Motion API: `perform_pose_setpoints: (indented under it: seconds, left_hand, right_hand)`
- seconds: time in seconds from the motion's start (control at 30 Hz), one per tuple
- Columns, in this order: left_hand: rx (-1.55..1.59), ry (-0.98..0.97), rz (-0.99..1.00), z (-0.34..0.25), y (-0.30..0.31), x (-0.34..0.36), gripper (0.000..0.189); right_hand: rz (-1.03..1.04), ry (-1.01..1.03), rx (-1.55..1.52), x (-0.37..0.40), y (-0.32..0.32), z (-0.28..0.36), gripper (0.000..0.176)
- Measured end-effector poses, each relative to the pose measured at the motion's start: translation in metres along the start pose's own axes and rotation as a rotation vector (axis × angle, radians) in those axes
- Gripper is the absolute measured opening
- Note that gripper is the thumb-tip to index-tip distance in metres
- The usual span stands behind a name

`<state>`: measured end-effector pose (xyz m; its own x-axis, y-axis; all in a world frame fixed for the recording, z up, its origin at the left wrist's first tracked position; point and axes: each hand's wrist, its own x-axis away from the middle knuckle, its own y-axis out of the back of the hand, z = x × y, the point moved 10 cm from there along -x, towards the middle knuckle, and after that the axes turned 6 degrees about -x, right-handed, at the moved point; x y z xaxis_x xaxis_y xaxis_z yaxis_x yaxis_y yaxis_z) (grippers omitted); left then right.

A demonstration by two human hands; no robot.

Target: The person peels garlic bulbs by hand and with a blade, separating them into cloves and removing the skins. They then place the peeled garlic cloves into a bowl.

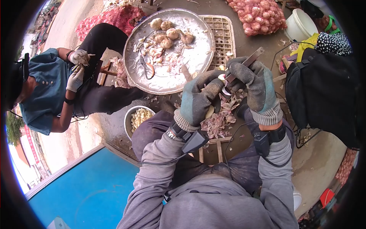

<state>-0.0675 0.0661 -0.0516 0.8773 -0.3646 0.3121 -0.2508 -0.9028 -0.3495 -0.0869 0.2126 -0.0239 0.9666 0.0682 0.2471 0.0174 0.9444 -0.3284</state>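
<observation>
My left hand, in a grey and teal glove, is closed around a garlic clove between thumb and fingers. My right hand, gloved alike, grips a flat metal knife whose lower end meets the clove. A strip of peel hangs just below the clove. Beyond my hands a round metal tray holds whole garlic bulbs, loose cloves, skins and scissors with an orange handle. Peeled cloves fill a metal bowl left of my knee.
A co-worker with white gloves sits at the left. Red net sacks of garlic, a yellow crate and a white bucket stand beyond. Black cloth lies at the right; peel covers the floor below my hands.
</observation>
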Motion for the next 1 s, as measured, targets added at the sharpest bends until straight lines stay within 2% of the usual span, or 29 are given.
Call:
perform_pose_setpoints:
  seconds: [0.13,0.2,0.33,0.4,0.6,0.67,0.83,0.93,1.0]
  left_hand:
    - [0.012,-0.013,0.009,0.001,-0.005,0.0,0.037]
    - [-0.001,-0.021,0.007,0.0,-0.005,0.0,0.037]
    - [-0.095,-0.021,0.005,0.0,0.0,-0.003,0.036]
    - [-0.105,-0.016,0.014,-0.007,-0.004,-0.002,0.035]
    - [-0.167,-0.009,-0.057,-0.008,-0.003,-0.002,0.033]
    - [-0.128,0.035,0.005,-0.008,-0.006,0.0,0.033]
    - [-0.141,0.006,0.009,-0.009,-0.005,0.0,0.034]
    - [-0.182,-0.017,-0.022,-0.008,-0.004,-0.001,0.032]
    - [-0.198,-0.032,-0.046,-0.008,-0.001,0.0,0.031]
  right_hand:
    - [-0.004,-0.035,0.001,-0.001,0.003,-0.004,0.041]
    - [0.04,-0.066,-0.17,0.001,-0.006,-0.005,0.041]
    - [-0.019,-0.038,-0.278,-0.002,0.007,-0.017,0.041]
    - [-0.055,0.055,0.016,-0.002,0.012,0.002,0.039]
    - [-0.143,0.069,0.016,0.001,0.017,0.003,0.034]
    - [-0.133,0.075,0.017,0.001,0.016,0.006,0.034]
    - [-0.138,0.063,0.016,0.0,0.022,0.005,0.035]
    - [-0.1,0.051,-0.113,-0.001,0.027,0.004,0.036]
    - [-0.171,0.102,0.077,0.001,0.035,0.016,0.036]
